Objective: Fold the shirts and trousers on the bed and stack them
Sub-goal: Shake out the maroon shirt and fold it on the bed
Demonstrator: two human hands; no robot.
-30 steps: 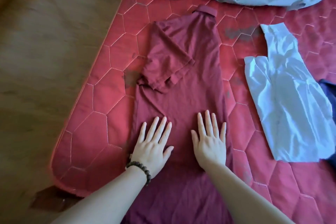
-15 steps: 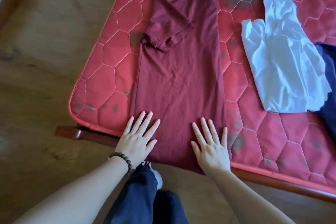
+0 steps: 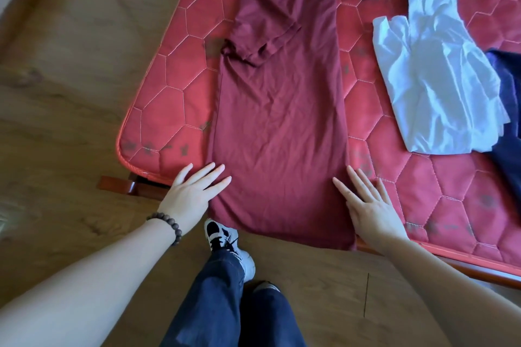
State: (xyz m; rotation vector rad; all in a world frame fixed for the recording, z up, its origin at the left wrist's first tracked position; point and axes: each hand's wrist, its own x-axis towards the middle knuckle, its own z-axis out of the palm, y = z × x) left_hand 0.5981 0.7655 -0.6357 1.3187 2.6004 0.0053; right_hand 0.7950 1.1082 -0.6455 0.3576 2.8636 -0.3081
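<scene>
A maroon polo shirt (image 3: pixel 279 110) lies lengthwise on the red quilted mattress (image 3: pixel 174 110), folded narrow with one sleeve turned in over its upper left. Its hem hangs over the near edge of the bed. My left hand (image 3: pixel 193 194), wearing a bead bracelet, lies flat with fingers spread at the hem's left corner. At the hem's right corner my right hand (image 3: pixel 369 205) rests flat, fingers apart, partly on the mattress. A white shirt (image 3: pixel 434 70) lies folded to the right. A dark blue garment (image 3: pixel 507 110) lies partly under it at the right edge.
The wooden bed frame (image 3: pixel 118 184) juts out under the mattress's near left corner. Wooden floor (image 3: pixel 70 93) fills the left and bottom. My legs in dark trousers and a white sneaker (image 3: pixel 222 236) stand close to the bed edge.
Both hands slid down the maroon shirt from its middle to the hem and spread apart to its two corners. The view dropped, so the grey garment at the top went out of sight.
</scene>
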